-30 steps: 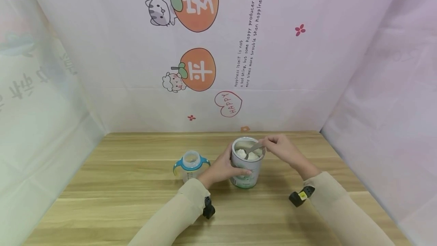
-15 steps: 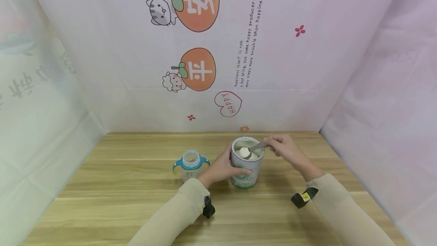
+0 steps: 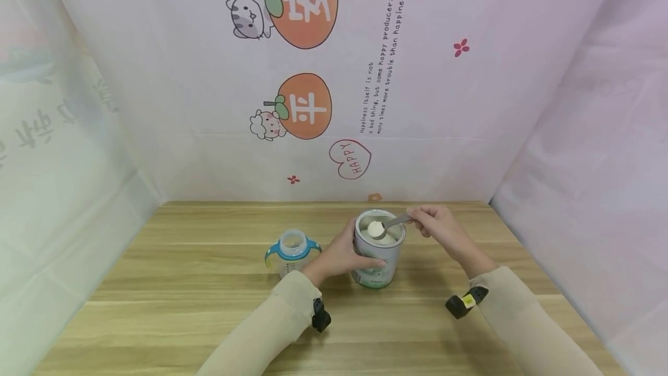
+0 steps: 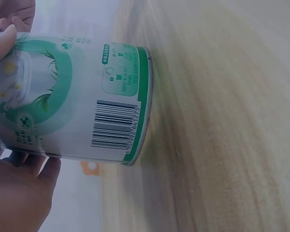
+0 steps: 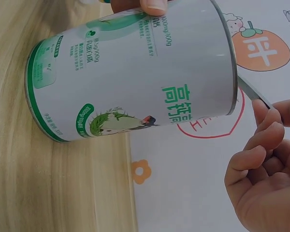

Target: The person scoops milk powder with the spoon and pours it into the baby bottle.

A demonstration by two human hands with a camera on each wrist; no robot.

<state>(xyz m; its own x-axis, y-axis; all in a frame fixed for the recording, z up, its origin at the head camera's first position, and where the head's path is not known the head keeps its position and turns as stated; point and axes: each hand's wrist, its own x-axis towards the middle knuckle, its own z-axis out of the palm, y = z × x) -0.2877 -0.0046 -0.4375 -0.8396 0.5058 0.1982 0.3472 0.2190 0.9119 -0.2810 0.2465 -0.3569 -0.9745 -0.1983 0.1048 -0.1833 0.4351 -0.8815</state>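
Observation:
A white and green milk powder can (image 3: pixel 377 271) stands upright on the table, its top uncovered and pale powder (image 3: pixel 389 241) inside. My left hand (image 3: pixel 339 255) grips the can's left side, thumb across the front and fingers behind it. With thumb and fingers my right hand (image 3: pixel 435 226) pinches the handle of a metal spoon (image 3: pixel 398 221) at the can's right rim. A heap of powder fills the spoon's bowl, which sits within the can's mouth. In the right wrist view only the spoon's handle (image 5: pixel 253 92) shows past the rim; the can hides the bowl.
Left of the can stands a lidless baby bottle (image 3: pixel 292 246) with blue side handles, partly behind my left wrist. The wooden table (image 3: pixel 209 306) ends at a printed white cloth (image 3: pixel 428 149) at the back, with cloth on both sides.
My right hand has drawn slightly up and right, and the spoon has risen out of the powder with a heaped load. The left hand and can have stayed in place.

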